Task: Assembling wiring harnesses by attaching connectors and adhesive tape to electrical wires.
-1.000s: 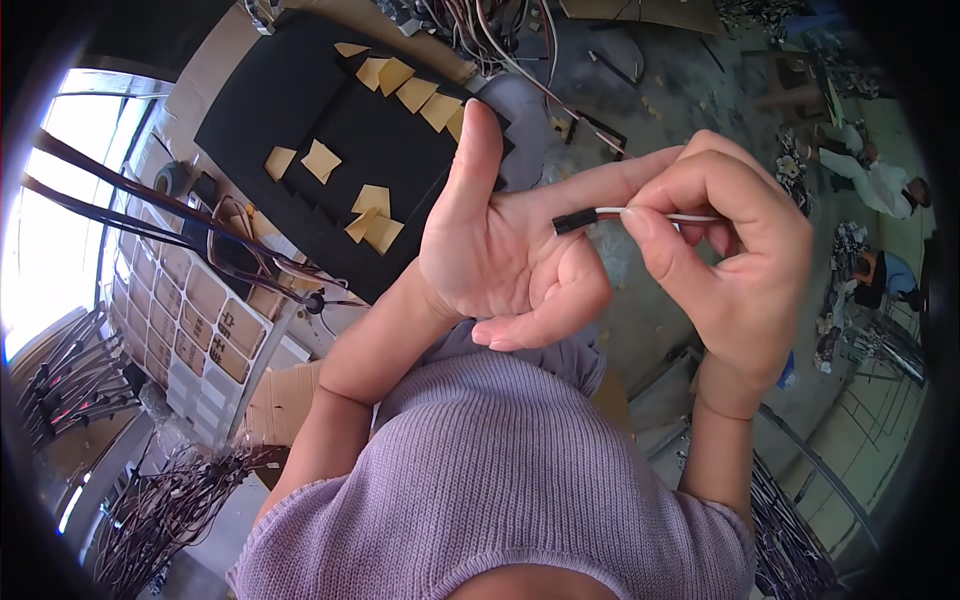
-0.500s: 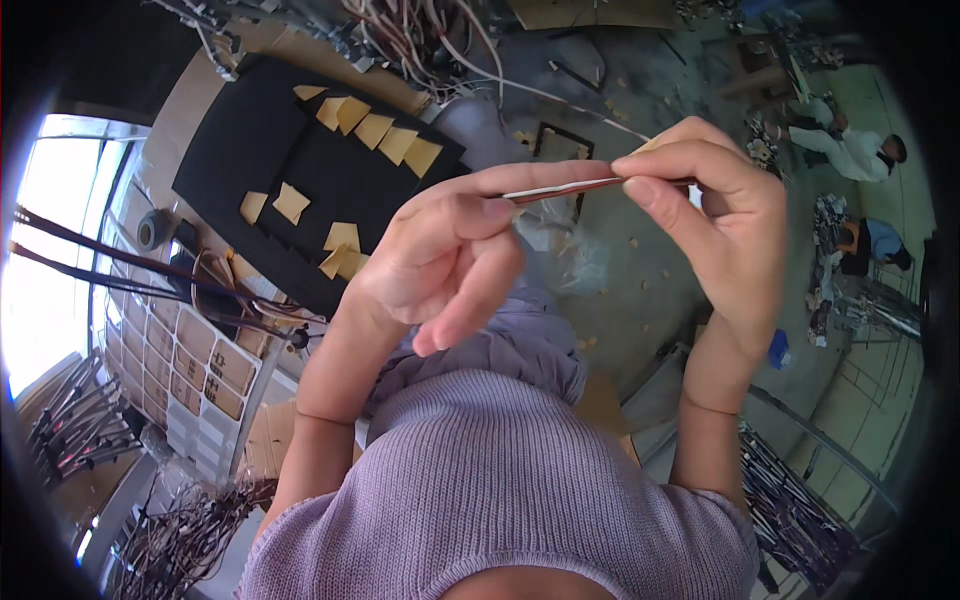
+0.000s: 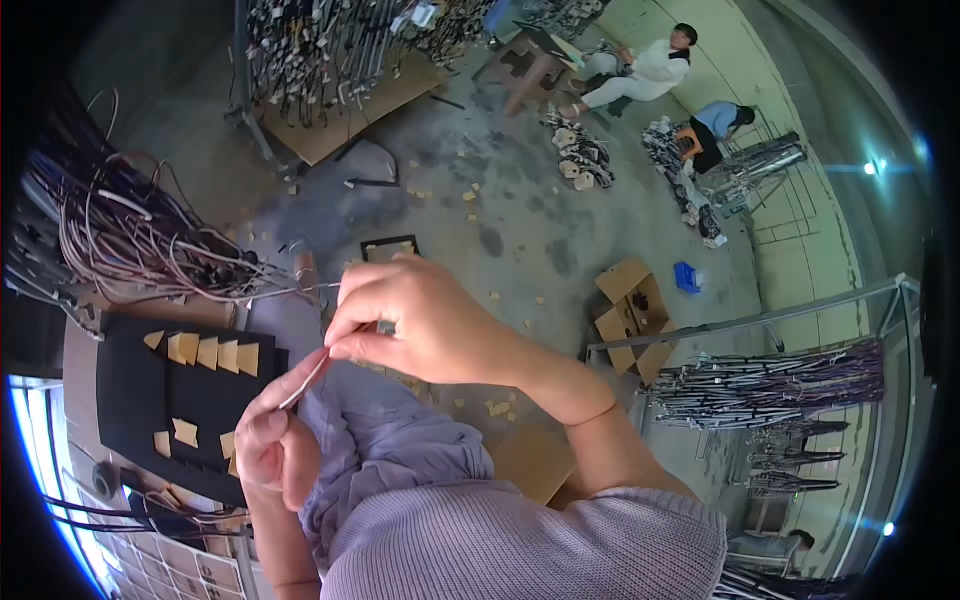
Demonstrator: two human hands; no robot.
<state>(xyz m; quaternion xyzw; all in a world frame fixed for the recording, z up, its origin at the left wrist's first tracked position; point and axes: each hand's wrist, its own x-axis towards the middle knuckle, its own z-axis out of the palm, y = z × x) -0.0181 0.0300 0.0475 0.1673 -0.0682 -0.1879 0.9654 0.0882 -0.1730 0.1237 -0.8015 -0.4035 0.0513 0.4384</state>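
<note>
Both my hands are closed on a thin wire [image 3: 306,384], white along the stretch that shows between them. My left hand [image 3: 276,440] pinches its lower end, with the index finger stretched along it. Fingertips of my right hand [image 3: 415,320] grip it just above, nearly touching the left index fingertip. From the right hand, a thin strand runs left toward a big bundle of brown, white and dark wires [image 3: 150,235]. A black board [image 3: 140,385] with several folded tan tape pieces [image 3: 225,355] lies left of my left hand.
Wire harnesses hang on a rack [image 3: 740,315] at the right and more at the far side. An open cardboard box [image 3: 655,330] and a blue bin [image 3: 686,278] stand on the floor, with scattered tan scraps. Two people [image 3: 650,75] sit at the far right, another person [image 3: 765,545] at lower right.
The view has swung to the right, so the board and hands sit farther left in it. My hands still hold the wire, which now slants down toward the left hand.
</note>
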